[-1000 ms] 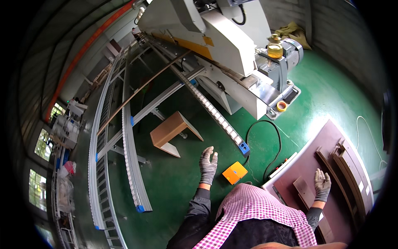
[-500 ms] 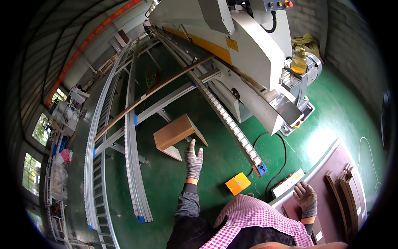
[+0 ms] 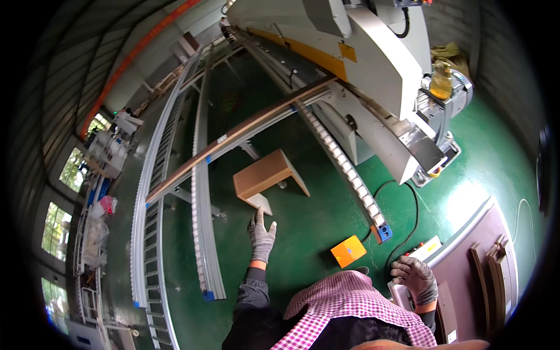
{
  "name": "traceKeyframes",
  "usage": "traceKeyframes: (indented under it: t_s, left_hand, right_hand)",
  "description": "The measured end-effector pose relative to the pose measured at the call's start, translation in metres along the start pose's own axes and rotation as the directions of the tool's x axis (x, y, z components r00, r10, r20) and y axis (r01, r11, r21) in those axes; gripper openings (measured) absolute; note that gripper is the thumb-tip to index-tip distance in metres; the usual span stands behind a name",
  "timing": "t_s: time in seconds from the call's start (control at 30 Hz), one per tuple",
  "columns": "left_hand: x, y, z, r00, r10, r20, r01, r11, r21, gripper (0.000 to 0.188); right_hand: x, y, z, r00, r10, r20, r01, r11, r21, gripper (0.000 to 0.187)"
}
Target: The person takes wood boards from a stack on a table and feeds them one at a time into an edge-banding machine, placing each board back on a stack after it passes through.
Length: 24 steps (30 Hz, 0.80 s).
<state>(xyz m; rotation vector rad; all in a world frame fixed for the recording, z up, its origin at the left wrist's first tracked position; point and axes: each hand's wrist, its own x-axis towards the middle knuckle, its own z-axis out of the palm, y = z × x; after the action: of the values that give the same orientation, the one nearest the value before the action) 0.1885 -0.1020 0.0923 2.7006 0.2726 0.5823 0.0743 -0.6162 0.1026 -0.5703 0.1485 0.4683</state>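
Observation:
My left hand [image 3: 262,236], in a grey-striped glove, reaches forward over the green floor with fingers apart, holding nothing. From this view its fingertips are nearest a brown box-like board piece [image 3: 262,174] with a pale flap, which stands beyond it between the rails. My right hand [image 3: 415,279], also gloved, hangs at my right side beside a purple-brown panel [image 3: 461,274]. Its fingers are loosely bent and I see nothing in them. Farther ahead, a long brown strip [image 3: 256,129] lies crosswise over the roller rails.
Roller rails [image 3: 350,169] run away from me beside a large white machine [image 3: 385,64]. An orange box [image 3: 348,251] sits on the floor near a black cable [image 3: 416,210]. Curved brown strips [image 3: 496,274] rest on the panel at right. A distant person [image 3: 224,26] stands at the far end.
The long strip has come nearer along the rails, now over the crossbeam. My left hand has shifted slightly left and down, and my right hand left, its fingers more bent. The view has turned slightly.

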Motion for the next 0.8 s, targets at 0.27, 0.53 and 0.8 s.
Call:
traceKeyframes:
  t_s: [0.27,0.53,0.8]
  left_hand:
    - [0.06,-0.103,-0.079,0.996,-0.084,-0.024,0.086,0.988,0.125,0.096]
    - [0.226,-0.201,-0.058,0.99,0.138,-0.009,-0.121,0.892,0.437,0.097]
    - [0.265,-0.29,-0.011,0.931,0.097,0.352,-0.208,0.933,0.295,0.09]
  right_hand:
    - [0.033,0.058,0.043,0.997,0.068,0.033,-0.067,0.998,-0.015,0.047]
    - [0.076,0.128,0.099,0.996,0.064,-0.065,-0.063,0.998,0.016,0.043]
    - [0.143,0.234,0.147,0.992,0.086,-0.088,-0.091,0.995,-0.05,0.039]
